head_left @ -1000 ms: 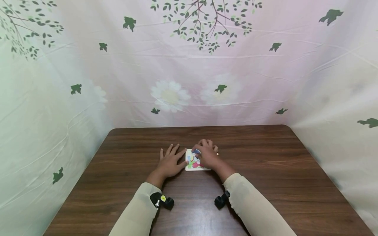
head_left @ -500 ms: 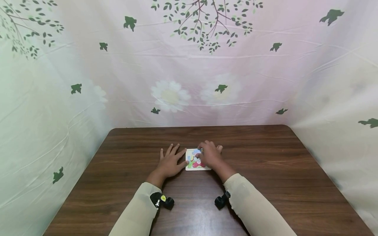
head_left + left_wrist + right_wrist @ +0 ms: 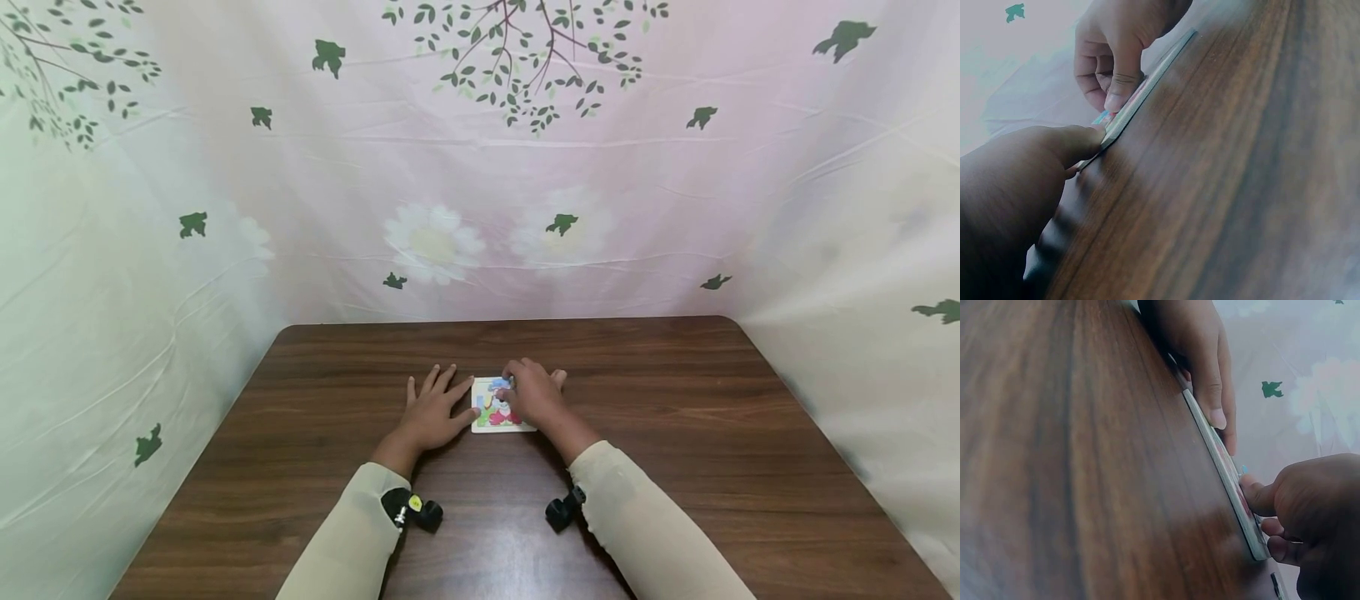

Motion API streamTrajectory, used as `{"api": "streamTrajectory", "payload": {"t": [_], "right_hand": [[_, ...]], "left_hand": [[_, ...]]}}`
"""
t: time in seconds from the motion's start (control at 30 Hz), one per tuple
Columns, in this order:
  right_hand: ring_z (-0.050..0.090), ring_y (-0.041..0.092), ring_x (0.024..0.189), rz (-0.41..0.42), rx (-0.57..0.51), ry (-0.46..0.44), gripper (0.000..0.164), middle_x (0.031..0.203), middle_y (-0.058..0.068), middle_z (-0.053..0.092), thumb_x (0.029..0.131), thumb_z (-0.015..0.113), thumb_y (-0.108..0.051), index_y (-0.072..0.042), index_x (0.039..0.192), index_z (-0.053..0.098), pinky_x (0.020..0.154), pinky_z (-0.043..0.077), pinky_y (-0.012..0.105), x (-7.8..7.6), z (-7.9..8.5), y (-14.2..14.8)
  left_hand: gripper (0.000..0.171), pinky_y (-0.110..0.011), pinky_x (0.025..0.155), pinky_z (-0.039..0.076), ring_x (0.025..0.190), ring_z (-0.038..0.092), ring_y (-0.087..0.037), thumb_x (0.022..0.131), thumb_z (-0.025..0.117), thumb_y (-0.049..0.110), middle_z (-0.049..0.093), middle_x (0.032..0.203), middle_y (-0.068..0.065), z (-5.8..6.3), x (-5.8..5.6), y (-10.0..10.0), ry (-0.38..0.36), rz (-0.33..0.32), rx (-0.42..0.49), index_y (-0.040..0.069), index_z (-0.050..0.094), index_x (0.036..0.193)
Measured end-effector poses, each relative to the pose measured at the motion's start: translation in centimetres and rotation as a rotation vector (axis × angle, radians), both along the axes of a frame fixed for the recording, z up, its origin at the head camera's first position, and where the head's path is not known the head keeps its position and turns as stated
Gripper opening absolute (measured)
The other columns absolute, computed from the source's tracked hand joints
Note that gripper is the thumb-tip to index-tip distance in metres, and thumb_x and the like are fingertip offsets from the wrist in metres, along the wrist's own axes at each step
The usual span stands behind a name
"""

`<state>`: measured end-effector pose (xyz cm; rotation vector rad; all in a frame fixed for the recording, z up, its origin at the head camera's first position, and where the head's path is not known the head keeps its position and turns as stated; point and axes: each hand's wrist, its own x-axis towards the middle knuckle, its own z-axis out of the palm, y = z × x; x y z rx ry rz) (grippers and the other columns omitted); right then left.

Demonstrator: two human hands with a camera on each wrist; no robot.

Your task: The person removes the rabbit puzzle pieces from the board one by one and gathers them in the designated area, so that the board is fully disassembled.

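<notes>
My left grip (image 3: 430, 418) spreads wide, thumb on the picture board (image 3: 487, 420); my right grip (image 3: 534, 395) bends over it, pinching or not, I can't tell!

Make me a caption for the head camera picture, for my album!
On a wood-grain table, the left hand, fingers spread, touches a colourful picture board while the right hand curves over it.

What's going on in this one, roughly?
A person in pale sleeves is working on a small, colourful picture board that lies on a dark wooden table. The left hand is spread beside the board, its thumb at the board's left edge. The right hand is over the board's right side with its fingers bent; I can't tell whether it pinches anything.
</notes>
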<state>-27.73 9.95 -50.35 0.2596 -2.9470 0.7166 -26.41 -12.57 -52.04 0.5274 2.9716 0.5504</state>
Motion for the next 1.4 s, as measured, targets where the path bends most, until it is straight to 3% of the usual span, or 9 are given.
{"api": "streamTrajectory", "payload": {"t": [0.33,0.57,0.83,1.17,1.4], "right_hand": [[0.066,0.029,0.112,0.017,-0.013,0.023,0.027,0.107,0.003,0.072,0.097,0.084,-0.033,-0.016,0.116,0.073,0.096,0.033,0.057,0.2,0.2,0.0],[0.067,0.032,0.114,0.045,-0.052,0.064,0.023,0.112,0.006,0.076,0.095,0.086,-0.021,-0.014,0.116,0.078,0.095,0.032,0.06,0.5,0.1,0.1],[0.065,0.028,0.113,0.097,-0.006,0.05,0.027,0.115,0.006,0.074,0.097,0.084,-0.018,-0.013,0.124,0.081,0.101,0.029,0.059,0.7,0.4,0.2],[0.065,0.026,0.103,0.177,0.061,0.083,0.03,0.11,0.005,0.072,0.101,0.08,-0.02,-0.007,0.128,0.08,0.094,0.029,0.053,1.1,0.7,0.5],[0.067,0.029,0.107,0.189,0.045,0.092,0.027,0.114,0.007,0.074,0.102,0.078,-0.019,-0.009,0.127,0.08,0.095,0.03,0.053,1.0,0.4,0.7]], "left_hand": [[0.07,-0.08,0.131,0.002,0.172,0.013,-0.039,0.107,0.052,0.065,0.027,0.183,-0.009,0.0,0.1,-0.1,0.005,-0.004,0.002,0.034,0.043,0.169],[0.069,-0.08,0.131,0.003,0.172,0.013,-0.039,0.108,0.052,0.065,0.027,0.183,-0.009,0.1,0.2,-0.1,0.005,-0.006,-0.001,0.034,0.044,0.169],[0.069,-0.08,0.131,0.002,0.172,0.013,-0.04,0.108,0.053,0.064,0.027,0.182,-0.01,0.1,0.2,-0.2,0.008,-0.008,0.005,0.033,0.044,0.169],[0.069,-0.081,0.13,0.002,0.172,0.014,-0.04,0.108,0.054,0.062,0.027,0.182,-0.01,0.2,0.2,-0.1,0.003,-0.013,0.019,0.032,0.044,0.169],[0.069,-0.08,0.131,0.002,0.173,0.013,-0.039,0.108,0.052,0.065,0.027,0.183,-0.009,0.4,0.5,-0.1,0.005,-0.013,0.006,0.034,0.044,0.169]]}}
